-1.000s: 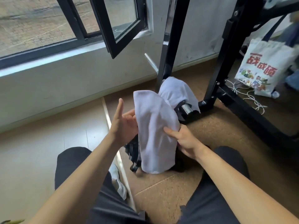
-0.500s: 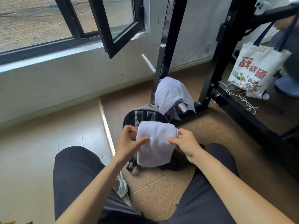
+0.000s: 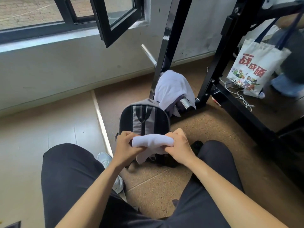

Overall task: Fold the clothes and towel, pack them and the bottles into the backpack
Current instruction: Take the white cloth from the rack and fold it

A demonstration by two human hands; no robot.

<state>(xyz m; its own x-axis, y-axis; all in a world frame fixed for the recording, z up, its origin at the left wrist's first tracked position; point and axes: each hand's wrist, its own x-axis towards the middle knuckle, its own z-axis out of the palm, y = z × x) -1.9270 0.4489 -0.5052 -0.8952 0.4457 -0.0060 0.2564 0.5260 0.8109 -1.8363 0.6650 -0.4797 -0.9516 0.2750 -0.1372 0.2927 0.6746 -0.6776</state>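
Observation:
A white towel (image 3: pixel 152 142), folded into a short thick band, is stretched between my two hands just above the floor. My left hand (image 3: pixel 125 144) grips its left end and my right hand (image 3: pixel 178 144) grips its right end; a loose corner hangs below. Directly behind the towel stands a black and grey backpack (image 3: pixel 144 120) on the cork floor, straps facing me. Beyond the backpack, a pale lavender garment (image 3: pixel 172 87) is draped over a chrome bar at the foot of a black frame. No bottles are visible.
A black metal frame (image 3: pixel 166 46) rises behind the backpack, its base rail running right. A printed tote bag (image 3: pixel 253 68) and white cables lie at right. An open window sash (image 3: pixel 115 18) juts out above. My knees flank the hands.
The towel went from hanging long in raised hands to a compact folded band. Both hands dropped low in front of the backpack, which is now uncovered.

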